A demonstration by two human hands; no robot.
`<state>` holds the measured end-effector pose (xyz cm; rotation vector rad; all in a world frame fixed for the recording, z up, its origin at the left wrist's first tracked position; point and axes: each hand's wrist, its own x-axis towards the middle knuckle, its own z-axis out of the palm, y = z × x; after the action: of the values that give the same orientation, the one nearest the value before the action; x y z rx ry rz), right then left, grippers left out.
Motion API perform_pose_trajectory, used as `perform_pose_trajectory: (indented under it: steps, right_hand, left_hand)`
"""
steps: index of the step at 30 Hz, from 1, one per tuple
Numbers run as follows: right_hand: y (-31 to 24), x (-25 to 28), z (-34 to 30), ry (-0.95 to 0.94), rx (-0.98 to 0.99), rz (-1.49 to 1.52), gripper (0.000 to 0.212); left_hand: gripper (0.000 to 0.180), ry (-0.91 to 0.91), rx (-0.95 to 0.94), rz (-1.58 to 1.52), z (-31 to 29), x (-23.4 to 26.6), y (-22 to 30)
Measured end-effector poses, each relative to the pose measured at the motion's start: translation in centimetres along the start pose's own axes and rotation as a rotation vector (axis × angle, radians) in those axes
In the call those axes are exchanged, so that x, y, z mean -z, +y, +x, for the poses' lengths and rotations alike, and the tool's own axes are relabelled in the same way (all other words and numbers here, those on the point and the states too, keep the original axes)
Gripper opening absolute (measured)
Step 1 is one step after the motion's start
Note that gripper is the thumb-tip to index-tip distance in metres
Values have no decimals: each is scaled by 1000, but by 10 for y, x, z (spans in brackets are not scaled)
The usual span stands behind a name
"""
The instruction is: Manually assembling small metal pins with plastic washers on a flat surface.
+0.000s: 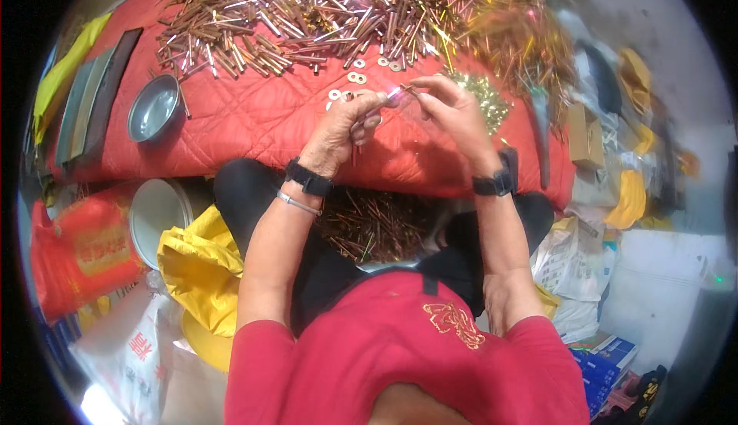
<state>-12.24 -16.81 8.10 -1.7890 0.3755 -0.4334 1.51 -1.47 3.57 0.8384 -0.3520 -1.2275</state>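
Observation:
Close together over the red quilted cover [254, 129], my two hands meet at a small shiny pinkish metal tube [395, 96]. My left hand [344, 127] is closed, its thumb and forefinger pinching the tube's near end. Thumb and fingers of my right hand [452, 110] pinch at its other end, on a small brownish piece too small to name. Behind my left hand lie several pale flat rings [357, 78], some partly hidden by it. A large heap of thin copper-coloured metal tubes [307, 18] spreads behind both hands. Small gold-coloured bits [484, 98] are piled beside my right hand.
A grey metal bowl [154, 108] sits on the left of the cover, near dark and grey-green strips [96, 106]. More tubes [373, 225] lie between my knees. Around stand a white round bucket [160, 221], a yellow bag [201, 260] and a small cardboard box [586, 134].

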Motion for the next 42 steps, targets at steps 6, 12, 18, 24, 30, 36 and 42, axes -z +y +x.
perform_pose_trajectory:
  steps: [6,12,18,24,30,36,42]
  right_hand:
    - [-2,20,1,-136,-35,-34,20]
    - [-7,25,0,-174,-10,-8,22]
    - [-5,28,-4,-302,-97,-58,22]
    - [-18,43,-12,-679,-224,-3,21]
    - [20,6,-22,-198,-228,304,18]
    - [24,-47,0,168,-59,241,15]
    - [24,-75,33,524,298,-90,24]
  left_hand:
    - [22,-79,28,64,2,1,-3]
    - [18,-109,86,-15,4,7,-1]
    - [17,-97,110,168,-2,0,4]
    - [21,-240,248,363,-13,-6,10]
    - [51,-128,140,-369,17,20,-4]
    - [23,247,-188,-382,18,22,-14]
    - [28,341,-113,-264,17,7,-18]
